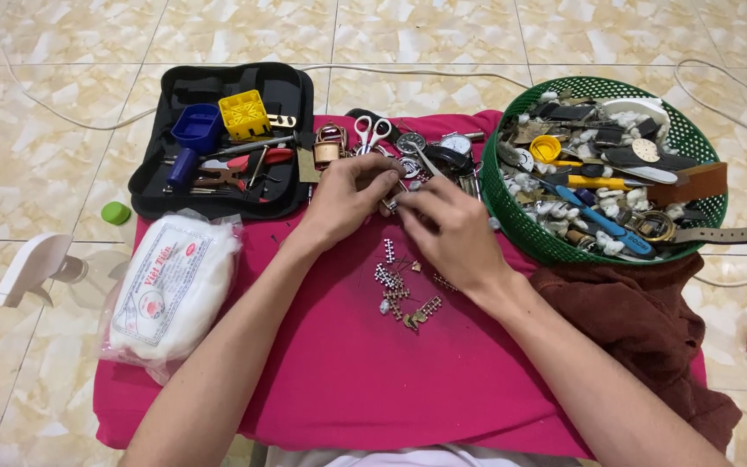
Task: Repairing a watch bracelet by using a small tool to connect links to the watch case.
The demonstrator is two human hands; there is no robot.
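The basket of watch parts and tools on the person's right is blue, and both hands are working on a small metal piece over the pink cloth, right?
Not quite: the basket is green, not blue, as the head view shows. The rest holds: it sits on the person's right, and the left hand and right hand meet on a small metal piece over the pink cloth.

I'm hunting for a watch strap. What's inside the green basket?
The green basket holds brown straps, a yellow-handled tool, a blue tool and white cotton bits. Anything deeper is covered.

Bright even light, soft shadows, sharp, slight edge distortion
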